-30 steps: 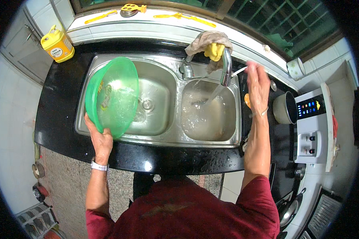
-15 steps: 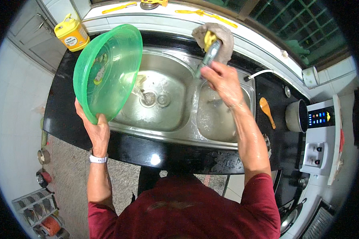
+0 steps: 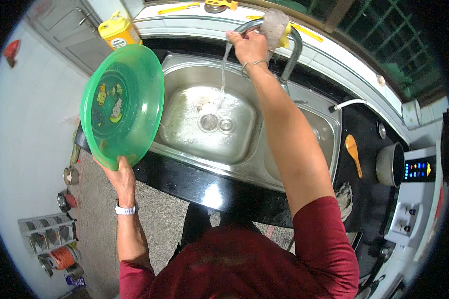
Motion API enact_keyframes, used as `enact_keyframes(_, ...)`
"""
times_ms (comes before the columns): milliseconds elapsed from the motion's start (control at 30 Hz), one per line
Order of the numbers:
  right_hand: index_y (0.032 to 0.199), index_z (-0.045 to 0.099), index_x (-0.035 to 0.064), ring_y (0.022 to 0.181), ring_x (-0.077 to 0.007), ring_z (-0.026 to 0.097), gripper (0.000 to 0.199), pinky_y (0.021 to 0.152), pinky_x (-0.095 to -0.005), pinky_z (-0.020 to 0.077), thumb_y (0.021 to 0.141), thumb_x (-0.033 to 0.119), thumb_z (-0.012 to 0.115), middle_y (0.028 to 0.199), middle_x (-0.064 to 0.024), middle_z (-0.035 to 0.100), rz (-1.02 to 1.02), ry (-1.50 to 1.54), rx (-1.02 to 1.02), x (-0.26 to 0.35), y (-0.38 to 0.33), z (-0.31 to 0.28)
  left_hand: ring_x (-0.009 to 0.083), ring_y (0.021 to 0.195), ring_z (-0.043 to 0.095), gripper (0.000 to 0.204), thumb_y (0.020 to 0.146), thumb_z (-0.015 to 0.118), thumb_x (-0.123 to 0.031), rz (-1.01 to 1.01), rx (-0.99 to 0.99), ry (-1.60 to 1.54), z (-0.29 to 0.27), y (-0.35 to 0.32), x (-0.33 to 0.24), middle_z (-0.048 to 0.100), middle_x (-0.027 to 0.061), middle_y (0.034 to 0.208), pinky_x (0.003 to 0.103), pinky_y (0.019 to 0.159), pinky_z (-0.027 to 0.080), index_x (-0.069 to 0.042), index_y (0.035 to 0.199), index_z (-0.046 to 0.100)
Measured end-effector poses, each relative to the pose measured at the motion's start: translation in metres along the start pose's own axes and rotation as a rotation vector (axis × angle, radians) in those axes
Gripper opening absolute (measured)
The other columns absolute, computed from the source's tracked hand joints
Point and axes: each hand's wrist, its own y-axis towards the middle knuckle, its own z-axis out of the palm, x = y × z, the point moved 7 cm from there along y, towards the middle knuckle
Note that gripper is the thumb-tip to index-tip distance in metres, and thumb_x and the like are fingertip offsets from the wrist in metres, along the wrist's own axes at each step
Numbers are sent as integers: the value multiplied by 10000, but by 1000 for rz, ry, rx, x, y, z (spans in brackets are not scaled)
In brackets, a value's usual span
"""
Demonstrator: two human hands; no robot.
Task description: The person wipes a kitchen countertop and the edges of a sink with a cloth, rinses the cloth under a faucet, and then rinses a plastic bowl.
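Note:
My left hand (image 3: 119, 178) grips the lower rim of a green plastic basin (image 3: 147, 112) with cartoon pictures on its bottom. The basin is tipped on its side, left of the sink and clear of it. My right hand (image 3: 250, 49) is closed around the end of the curved metal faucet (image 3: 296, 47). Water (image 3: 223, 72) streams from the spout into the large left bowl of the steel sink (image 3: 209, 169). A grey cloth (image 3: 274, 26) and something yellow hang over the faucet's bend, just beyond my right hand. My right forearm hides part of the smaller bowl.
A yellow jug (image 3: 118, 32) stands behind the basin. Orange tools (image 3: 178, 9) lie along the window ledge. Right of the sink are a wooden rice paddle (image 3: 353, 154), a pot (image 3: 389, 165) and a crumpled cloth (image 3: 344, 199). A thin white hose (image 3: 351, 103) bends over the counter's back.
My right hand has swung the faucet spout left, from over the smaller bowl to over the large one, and water now visibly falls there. The basin's inside has turned more toward me.

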Motion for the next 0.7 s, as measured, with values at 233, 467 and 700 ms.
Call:
enact_keyframes(233,847,674,21,659,-236,628,404,637,-356,490,818,424,680,721,-107,653,1,20,114,-4,-10,-1,286,1094,561,632,829,432,35,-408,-100,-349,-49,-36,40,478,165,1284,391,829,536,-39,1431,254)
enact_keyframes(467,779,618,69,518,-73,482,253,467,-245,370,921,275,581,614,25,546,207,141,697,-71,-101,0,351,1006,610,495,798,390,48,-847,-249,-935,-75,-66,85,506,203,1192,464,756,620,38,1292,359)
enact_keyframes(700,856,655,54,499,-68,510,199,448,-230,411,924,236,610,663,-1,602,382,40,888,-47,-249,9,432,990,609,518,800,377,69,-889,-382,-1082,-177,-109,148,474,254,1203,512,704,621,87,1308,281)
